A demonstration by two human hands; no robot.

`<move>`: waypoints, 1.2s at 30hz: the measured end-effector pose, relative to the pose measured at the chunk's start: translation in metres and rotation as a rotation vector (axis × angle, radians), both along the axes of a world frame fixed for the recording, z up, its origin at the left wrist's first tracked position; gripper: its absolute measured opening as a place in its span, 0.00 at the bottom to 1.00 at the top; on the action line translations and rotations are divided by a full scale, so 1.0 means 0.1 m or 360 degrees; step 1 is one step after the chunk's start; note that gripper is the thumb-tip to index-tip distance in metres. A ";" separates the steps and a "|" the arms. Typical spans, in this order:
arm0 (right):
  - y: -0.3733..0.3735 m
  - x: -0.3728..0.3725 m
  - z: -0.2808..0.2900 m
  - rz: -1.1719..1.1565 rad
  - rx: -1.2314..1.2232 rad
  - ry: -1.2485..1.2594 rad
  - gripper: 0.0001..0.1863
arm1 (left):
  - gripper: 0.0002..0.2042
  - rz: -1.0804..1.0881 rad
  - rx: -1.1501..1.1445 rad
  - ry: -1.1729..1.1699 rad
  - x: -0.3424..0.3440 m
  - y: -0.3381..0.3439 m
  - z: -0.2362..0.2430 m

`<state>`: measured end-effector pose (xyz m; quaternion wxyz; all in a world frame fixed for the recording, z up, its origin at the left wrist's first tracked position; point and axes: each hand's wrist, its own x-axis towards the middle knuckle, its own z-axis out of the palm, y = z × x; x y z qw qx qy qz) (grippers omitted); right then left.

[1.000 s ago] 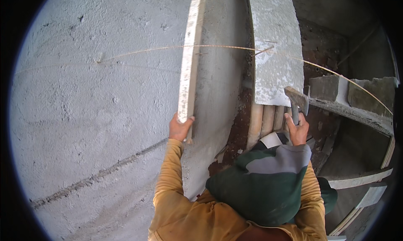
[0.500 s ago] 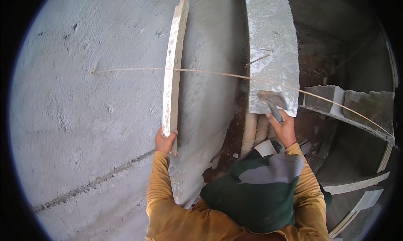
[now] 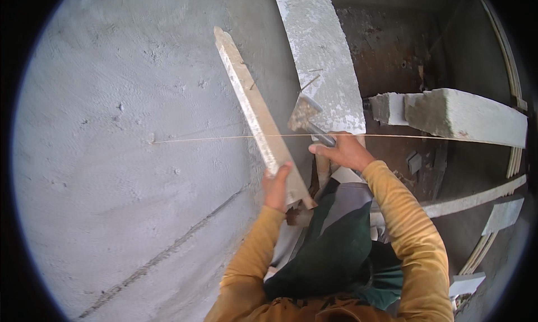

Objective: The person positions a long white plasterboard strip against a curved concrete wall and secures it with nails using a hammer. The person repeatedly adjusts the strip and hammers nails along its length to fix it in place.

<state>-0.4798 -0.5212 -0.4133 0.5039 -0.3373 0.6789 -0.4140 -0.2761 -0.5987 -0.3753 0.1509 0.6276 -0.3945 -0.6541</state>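
My left hand (image 3: 276, 188) is wrapped round the lower end of a long wooden board (image 3: 255, 109), which tilts with its far end to the left. The board has a whitish, mortar-crusted edge, and thin nails stick out of its upper half. In my right hand (image 3: 344, 150) is a short hand tool (image 3: 305, 113) with a broad, brown-stained head and a grey handle; its exact kind is unclear. The tool's head is over the near left part of a pale, rough slab (image 3: 325, 47). Thin nail-like pieces (image 3: 310, 82) show at the slab, beside the tool.
A taut string (image 3: 213, 137) runs from the grey plastered wall (image 3: 112, 182) across to the right, close to both hands. Pale blocks (image 3: 448, 114) stand at the right. Lower right are a curved ledge (image 3: 476, 196) and bundled poles (image 3: 479, 253). A groove (image 3: 168, 255) cuts the wall.
The board has swung from nearly upright to tilted, its lower end shifting right. My right hand has moved left with the tool, nearer the board. The whole view has also shifted.
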 end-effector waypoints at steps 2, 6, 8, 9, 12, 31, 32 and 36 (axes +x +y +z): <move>-0.02 0.01 0.17 -0.0036 0.0203 -0.0274 0.36 | 0.21 -0.0014 -0.0039 -0.0067 -0.16 0.24 0.09; -0.03 0.17 0.43 -0.0226 0.0360 -0.0548 0.42 | 0.24 -0.0054 -0.0112 -0.0164 -0.35 0.74 0.25; 0.05 0.21 0.53 -0.0240 0.0403 -0.0628 0.42 | 0.25 -0.0053 -0.0125 -0.0260 -0.44 1.00 0.37; 0.09 0.22 0.58 -0.0241 0.0461 -0.0646 0.41 | 0.26 -0.0039 -0.0098 -0.0242 -0.47 1.09 0.43; 0.29 0.22 0.69 -0.0284 0.0507 -0.0709 0.35 | 0.28 -0.0020 -0.0044 -0.0274 -0.53 1.33 0.64; 1.33 0.50 1.16 -0.0054 0.0950 -0.0700 0.32 | 0.37 -0.1214 -0.2236 -0.2445 2.61 -0.87 3.72; 1.42 0.52 1.15 -0.0057 0.0982 -0.0644 0.32 | 0.38 -0.1115 -0.2358 -0.2661 2.74 -0.89 3.99; 1.90 0.64 1.33 -0.0039 0.1055 -0.0626 0.32 | 0.43 -0.0923 -0.2713 -0.3140 3.13 -0.93 4.54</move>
